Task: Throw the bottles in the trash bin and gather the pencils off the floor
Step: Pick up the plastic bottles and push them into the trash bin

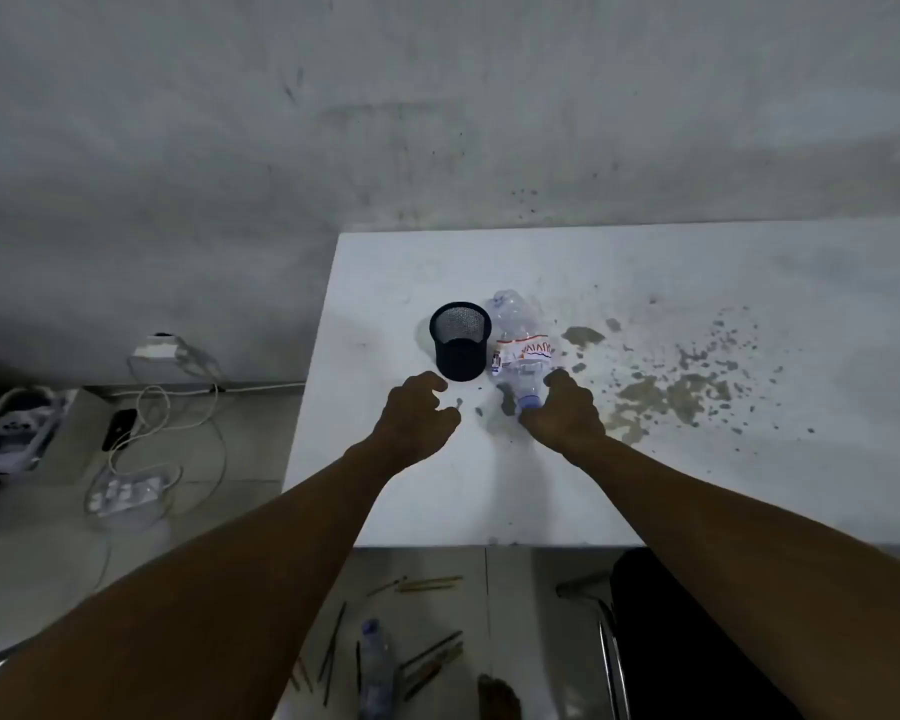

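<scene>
A crushed clear plastic bottle (pixel 518 337) with a white and red label lies on the white table (pixel 697 283), its blue cap pointing toward me. My right hand (pixel 562 407) curls around the bottle's neck by the cap. My left hand (pixel 417 413) hovers over the table just left of it, fingers apart and holding nothing. A black mesh pencil cup (pixel 460 348) stands upright next to the bottle. On the floor below the table edge lie a second clear bottle (pixel 375 667) and several pencils (pixel 430 583).
Brown stains (pixel 671 394) spread over the table's right part. To the left on the floor are a power strip (pixel 126 493), white cables, a dark phone (pixel 119 427) and a white device. A black chair with a metal frame (pixel 611 652) stands at lower right. My bare foot (pixel 497 696) shows below.
</scene>
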{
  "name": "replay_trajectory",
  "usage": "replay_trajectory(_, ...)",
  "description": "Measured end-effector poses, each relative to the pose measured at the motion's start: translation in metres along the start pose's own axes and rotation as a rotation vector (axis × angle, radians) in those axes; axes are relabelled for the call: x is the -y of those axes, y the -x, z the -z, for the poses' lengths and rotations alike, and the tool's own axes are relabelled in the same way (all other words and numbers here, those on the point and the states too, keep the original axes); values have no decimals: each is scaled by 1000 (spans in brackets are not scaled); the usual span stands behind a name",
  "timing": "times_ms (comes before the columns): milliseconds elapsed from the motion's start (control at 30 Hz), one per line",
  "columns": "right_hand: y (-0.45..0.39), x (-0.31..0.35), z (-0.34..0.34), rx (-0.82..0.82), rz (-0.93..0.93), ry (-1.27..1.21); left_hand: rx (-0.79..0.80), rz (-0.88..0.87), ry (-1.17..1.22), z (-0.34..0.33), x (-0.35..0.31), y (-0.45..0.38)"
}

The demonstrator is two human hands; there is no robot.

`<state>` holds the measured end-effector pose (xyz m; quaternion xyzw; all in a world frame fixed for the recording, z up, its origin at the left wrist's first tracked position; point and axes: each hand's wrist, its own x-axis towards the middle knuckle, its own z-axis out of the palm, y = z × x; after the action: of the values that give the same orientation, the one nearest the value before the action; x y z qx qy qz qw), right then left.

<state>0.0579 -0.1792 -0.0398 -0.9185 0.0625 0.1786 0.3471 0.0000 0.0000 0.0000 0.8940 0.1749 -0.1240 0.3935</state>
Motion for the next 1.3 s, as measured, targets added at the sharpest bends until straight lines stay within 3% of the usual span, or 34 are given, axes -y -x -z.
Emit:
replay_trajectory(400, -75, -7, -38, -32, 53, 125, 5, 144, 139, -24, 25, -32)
replay_trajectory(767, -78, -28, -40, -78, 71, -127, 26, 190, 160, -30, 26, -23)
replay_trajectory(967, -35, -38, -16, -127, 28, -288, 67, 206, 240, -36, 18, -3)
replay_trajectory(1300, 104, -54, -12, 31, 97, -484, 79, 278, 554, -29, 21, 72)
